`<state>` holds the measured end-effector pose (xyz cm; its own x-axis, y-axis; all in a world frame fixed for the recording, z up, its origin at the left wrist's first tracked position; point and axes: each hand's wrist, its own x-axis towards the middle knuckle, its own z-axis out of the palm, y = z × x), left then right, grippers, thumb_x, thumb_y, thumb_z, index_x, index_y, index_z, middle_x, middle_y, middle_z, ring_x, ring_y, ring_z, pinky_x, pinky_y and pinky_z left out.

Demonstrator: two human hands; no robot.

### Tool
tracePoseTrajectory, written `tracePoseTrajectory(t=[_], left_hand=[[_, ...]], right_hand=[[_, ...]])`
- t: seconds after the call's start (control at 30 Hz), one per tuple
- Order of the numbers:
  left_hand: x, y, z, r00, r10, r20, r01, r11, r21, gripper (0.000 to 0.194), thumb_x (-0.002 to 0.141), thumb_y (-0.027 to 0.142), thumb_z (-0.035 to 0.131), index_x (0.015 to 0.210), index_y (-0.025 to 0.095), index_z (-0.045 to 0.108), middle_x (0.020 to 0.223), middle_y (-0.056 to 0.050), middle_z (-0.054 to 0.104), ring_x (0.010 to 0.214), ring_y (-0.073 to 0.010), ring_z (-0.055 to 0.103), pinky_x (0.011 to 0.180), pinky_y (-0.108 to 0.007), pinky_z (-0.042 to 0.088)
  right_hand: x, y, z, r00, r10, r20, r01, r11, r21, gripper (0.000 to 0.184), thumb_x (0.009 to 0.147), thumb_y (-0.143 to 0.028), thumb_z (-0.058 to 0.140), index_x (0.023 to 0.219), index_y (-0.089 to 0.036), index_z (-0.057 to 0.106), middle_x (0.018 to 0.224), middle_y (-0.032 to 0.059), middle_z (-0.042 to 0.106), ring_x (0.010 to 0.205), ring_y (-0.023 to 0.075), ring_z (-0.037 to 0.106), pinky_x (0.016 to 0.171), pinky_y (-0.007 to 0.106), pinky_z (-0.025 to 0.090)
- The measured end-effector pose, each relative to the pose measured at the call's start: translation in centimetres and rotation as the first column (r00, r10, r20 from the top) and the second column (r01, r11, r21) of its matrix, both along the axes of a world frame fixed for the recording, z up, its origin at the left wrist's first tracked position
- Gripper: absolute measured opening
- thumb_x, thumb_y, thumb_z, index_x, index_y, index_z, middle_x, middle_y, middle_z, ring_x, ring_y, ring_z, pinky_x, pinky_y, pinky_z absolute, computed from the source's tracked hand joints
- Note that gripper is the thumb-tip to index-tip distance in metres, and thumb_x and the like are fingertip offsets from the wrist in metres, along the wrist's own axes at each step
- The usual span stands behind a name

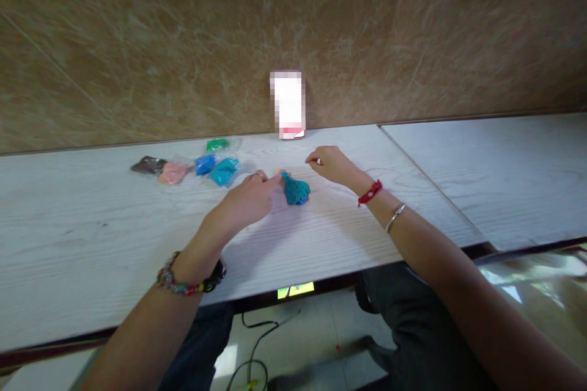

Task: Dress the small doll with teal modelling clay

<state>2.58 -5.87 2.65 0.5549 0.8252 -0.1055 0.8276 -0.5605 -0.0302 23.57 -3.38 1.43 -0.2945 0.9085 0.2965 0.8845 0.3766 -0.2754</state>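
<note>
A teal clay figure [296, 188], flared like a pleated skirt, lies on the white table with a bit of peach at its narrow top and blue at its lower edge. My left hand [252, 197] is at its left side, fingertips closed against the narrow top; the thumb is mostly hidden. To the right and a little farther back, my right hand [331, 163] hovers apart from the figure. Its thumb and forefinger are pinched together, and anything between them is too small to make out.
Left of the figure lie bags of clay: turquoise [224, 171], blue [205, 164], green [217, 144], pink [173, 173] and dark brown [149, 165]. A phone [288, 104] with a blurred bright screen leans on the marbled wall [183, 43]. The white table's [298, 250] front edge is near my legs.
</note>
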Motion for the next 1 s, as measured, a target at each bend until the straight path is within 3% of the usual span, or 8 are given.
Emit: tracePoseTrajectory(t=[0.1, 0.27, 0.43, 0.53, 0.67, 0.73, 0.83, 1.0], left_hand=[[-0.4, 1.1, 0.0, 0.999, 0.051, 0.013, -0.052, 0.998, 0.046, 0.051, 0.081, 0.011, 0.028, 0.130, 0.016, 0.041, 0.101, -0.010, 0.055, 0.094, -0.0192, 0.056, 0.082, -0.027, 0.043], [-0.5, 3.0, -1.0, 0.991, 0.004, 0.133, -0.022, 0.991, 0.134, 0.044, 0.081, 0.012, 0.032, 0.121, 0.010, 0.050, 0.113, -0.012, 0.054, 0.109, -0.0189, 0.049, 0.094, -0.028, 0.038], [-0.6, 4.1, -1.6, 0.962, -0.078, 0.262, 0.027, 0.981, 0.191, 0.048, 0.079, 0.005, 0.030, 0.125, 0.009, 0.045, 0.127, -0.013, 0.048, 0.119, -0.0169, 0.043, 0.099, -0.029, 0.035], [-1.2, 4.1, -1.0, 0.967, 0.014, 0.254, -0.094, 0.947, 0.307, 0.044, 0.084, 0.009, 0.030, 0.123, 0.012, 0.049, 0.130, -0.013, 0.046, 0.119, -0.0230, 0.042, 0.095, -0.036, 0.038], [-2.8, 4.3, -0.4, 0.932, 0.203, 0.300, -0.314, 0.864, 0.393, 0.036, 0.085, 0.020, 0.037, 0.117, 0.013, 0.054, 0.129, -0.016, 0.046, 0.121, -0.0286, 0.038, 0.094, -0.042, 0.036], [-3.7, 4.7, -0.5, 0.934, 0.244, 0.262, -0.327, 0.879, 0.347, 0.037, 0.084, 0.025, 0.043, 0.117, 0.012, 0.054, 0.125, -0.018, 0.048, 0.119, -0.0314, 0.040, 0.093, -0.044, 0.036], [-5.1, 5.6, -0.8, 0.954, 0.214, 0.212, -0.261, 0.939, 0.223, 0.051, 0.082, 0.032, 0.050, 0.127, 0.010, 0.044, 0.124, -0.019, 0.050, 0.114, -0.0300, 0.047, 0.090, -0.040, 0.039], [-7.3, 7.1, -0.8, 0.930, 0.246, 0.273, -0.288, 0.950, 0.126, 0.067, 0.075, 0.022, 0.058, 0.136, 0.014, 0.031, 0.118, -0.014, 0.058, 0.106, -0.0233, 0.055, 0.087, -0.030, 0.043]], right_hand=[[-0.4, -0.4, 0.1, 0.999, 0.034, 0.033, -0.030, 0.993, -0.112, 0.026, 0.082, -0.022, 0.049, 0.097, -0.012, 0.068, 0.093, 0.0102, 0.068, 0.081, 0.0166, 0.060, 0.073, 0.027, 0.042], [-2.5, -2.6, -0.6, 0.989, 0.088, 0.122, -0.060, 0.975, -0.216, 0.067, 0.071, -0.055, 0.059, 0.116, -0.006, 0.054, 0.111, 0.0205, 0.058, 0.100, 0.0279, 0.053, 0.077, 0.035, 0.043], [-3.0, -3.6, -0.8, 0.986, 0.104, 0.131, -0.072, 0.971, -0.228, 0.080, 0.061, -0.056, 0.066, 0.124, -0.010, 0.047, 0.121, 0.0200, 0.052, 0.106, 0.0337, 0.050, 0.079, 0.044, 0.043], [-1.3, -2.4, -0.1, 0.992, 0.120, 0.031, -0.106, 0.951, -0.291, 0.067, 0.065, -0.044, 0.068, 0.121, -0.011, 0.051, 0.121, 0.0184, 0.054, 0.105, 0.0273, 0.054, 0.084, 0.038, 0.044], [1.0, 0.0, 0.2, 0.957, -0.217, -0.191, 0.180, 0.964, -0.194, 0.030, 0.080, -0.029, 0.054, 0.103, -0.012, 0.064, 0.105, 0.0142, 0.066, 0.090, 0.0201, 0.062, 0.081, 0.035, 0.047], [1.2, 0.8, 0.1, 0.924, -0.264, -0.276, 0.210, 0.955, -0.209, 0.026, 0.081, -0.025, 0.051, 0.098, -0.013, 0.067, 0.099, 0.0122, 0.068, 0.087, 0.0192, 0.063, 0.075, 0.033, 0.049], [-0.2, 1.7, 0.3, 0.930, -0.214, -0.298, 0.165, 0.970, -0.181, 0.023, 0.080, -0.022, 0.053, 0.093, -0.013, 0.069, 0.094, 0.0106, 0.070, 0.085, 0.0184, 0.064, 0.075, 0.031, 0.049], [-5.3, 3.8, 2.0, 0.988, 0.048, -0.147, -0.064, 0.992, -0.107, 0.023, 0.077, -0.016, 0.055, 0.093, -0.013, 0.071, 0.092, 0.0092, 0.070, 0.083, 0.0171, 0.064, 0.075, 0.027, 0.048]])
